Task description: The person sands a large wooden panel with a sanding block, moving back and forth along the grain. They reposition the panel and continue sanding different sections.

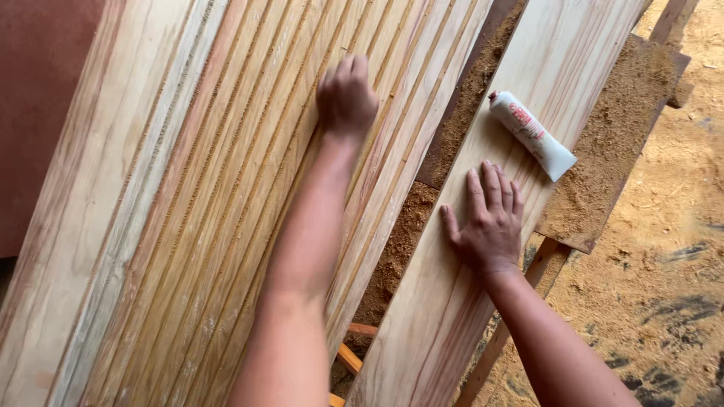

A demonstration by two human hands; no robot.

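Note:
My left hand (345, 98) reaches forward onto a grooved, ribbed wooden panel (204, 218), fingers curled against its ridges; whether it holds anything I cannot tell. My right hand (488, 221) lies flat with fingers spread on a smooth pale plank (558, 53) that runs diagonally to the right of the panel. A white squeeze tube (532, 135) with red print rests on that plank, just beyond my right fingertips and not touching them.
Sawdust (403, 234) fills the gap between panel and plank and covers a brown board (611, 151) under the plank. The sandy floor (664, 286) lies at right. A reddish-brown sheet (38, 90) stands at far left. Orange wooden pieces (348, 356) show below.

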